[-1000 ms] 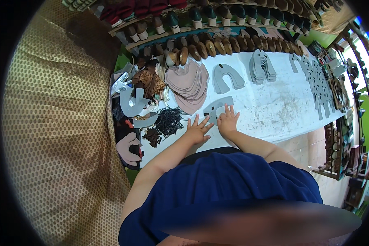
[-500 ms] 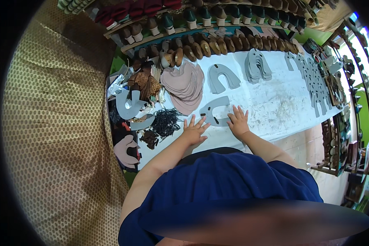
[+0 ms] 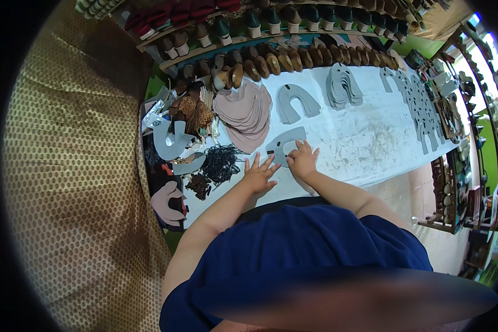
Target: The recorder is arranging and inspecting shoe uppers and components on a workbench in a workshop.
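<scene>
Fingers [image 3: 266,161] of left hand [image 3: 258,176] spread wide and flat on the white table [image 3: 365,149], gripping nothing, tips just touching the near edge of a grey horseshoe piece [image 3: 286,141]. Right hand [image 3: 302,160] at 3 o'clock of the left, fingers loosely curled, pressed on the piece's inner edge; whether pinching it, cannot tell. Piece flat, stiff-looking, matte, arch toward 1 o'clock. At 11 o'clock of it, fanned pink soles [image 3: 248,113], rounded and thin. At 12, another grey horseshoe [image 3: 296,103]; further right, stacked grey cutouts [image 3: 343,86]. At 9 of left hand, black tangled cords [image 3: 221,162]. Along far edge, shelf of shoes [image 3: 293,55], heels up. Tabletop scuffed, glue-stained. On the left, tan perforated fabric [image 3: 66,182].
</scene>
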Action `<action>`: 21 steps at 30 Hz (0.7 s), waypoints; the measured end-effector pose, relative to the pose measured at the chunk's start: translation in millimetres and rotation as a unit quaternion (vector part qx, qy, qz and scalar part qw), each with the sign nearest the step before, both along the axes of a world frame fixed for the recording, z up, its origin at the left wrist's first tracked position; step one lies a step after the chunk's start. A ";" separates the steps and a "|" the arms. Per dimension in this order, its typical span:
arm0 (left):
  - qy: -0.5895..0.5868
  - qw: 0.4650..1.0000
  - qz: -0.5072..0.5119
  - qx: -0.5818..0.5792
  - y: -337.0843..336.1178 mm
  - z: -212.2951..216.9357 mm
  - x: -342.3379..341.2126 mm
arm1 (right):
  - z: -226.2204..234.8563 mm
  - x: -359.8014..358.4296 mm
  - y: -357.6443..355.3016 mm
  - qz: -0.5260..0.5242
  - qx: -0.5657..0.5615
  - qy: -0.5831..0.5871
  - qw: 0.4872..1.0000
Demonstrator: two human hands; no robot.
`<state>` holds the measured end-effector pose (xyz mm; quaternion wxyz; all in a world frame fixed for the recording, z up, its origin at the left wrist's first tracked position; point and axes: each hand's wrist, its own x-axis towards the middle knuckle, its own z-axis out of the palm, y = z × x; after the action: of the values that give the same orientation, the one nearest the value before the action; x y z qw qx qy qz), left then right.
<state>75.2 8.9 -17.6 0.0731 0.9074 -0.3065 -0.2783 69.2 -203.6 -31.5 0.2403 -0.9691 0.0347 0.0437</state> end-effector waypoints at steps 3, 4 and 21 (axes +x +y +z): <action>-0.001 1.000 0.002 0.001 -1.2 0.3 -0.5 | -6.9 4.9 6.9 -0.022 -0.003 0.021 1.000; -0.001 1.000 0.002 -0.002 -1.3 0.7 -0.2 | -10.1 5.8 7.8 -0.027 -0.008 0.018 0.999; 0.005 1.000 -0.001 0.003 0.5 4.1 0.2 | -26.3 16.8 27.5 -0.053 0.019 -0.019 0.998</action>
<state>75.5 9.4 -13.6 0.0719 0.9059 -0.3060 -0.2837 86.0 -176.1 -57.8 0.2615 -0.9618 0.0803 0.0130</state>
